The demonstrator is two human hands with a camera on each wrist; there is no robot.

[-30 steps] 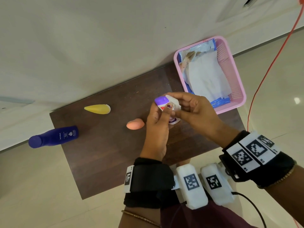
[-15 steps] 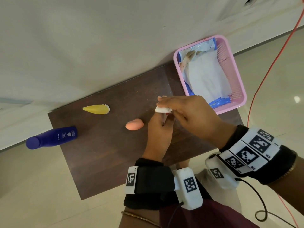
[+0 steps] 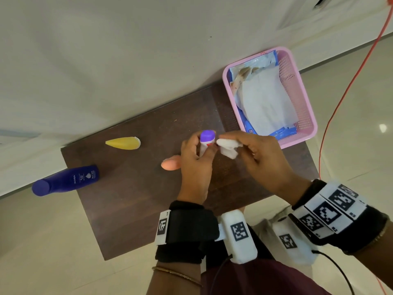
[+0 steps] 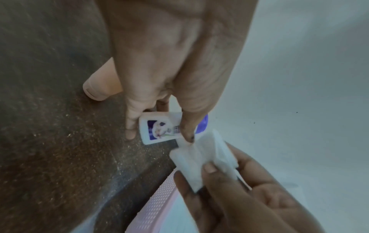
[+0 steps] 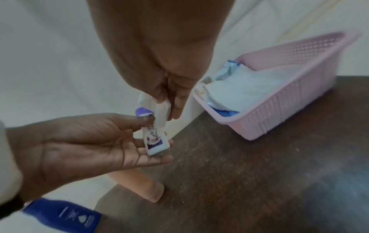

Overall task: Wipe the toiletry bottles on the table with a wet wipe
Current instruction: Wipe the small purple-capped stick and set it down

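Note:
My left hand (image 3: 196,155) holds a small white bottle with a purple cap (image 3: 205,139) above the dark wooden table (image 3: 131,196), thumb and fingers pinching its sides. In the left wrist view the bottle (image 4: 159,128) shows its printed label. My right hand (image 3: 253,152) pinches a folded white wet wipe (image 3: 228,147) just right of the bottle; the wipe (image 4: 203,159) touches the bottle near the cap. In the right wrist view the wipe (image 5: 159,108) hangs against the bottle (image 5: 154,141).
A peach bottle (image 3: 170,163), a yellow bottle (image 3: 123,143) and a dark blue bottle (image 3: 66,180) lie on the table to the left. A pink basket (image 3: 302,96) with a wipes pack stands at the back right. An orange cable (image 3: 348,86) runs across the floor.
The right hand covered the cap with the wipe half a second ago; now it has drawn right and the purple cap shows again. The left hand still holds the bottle.

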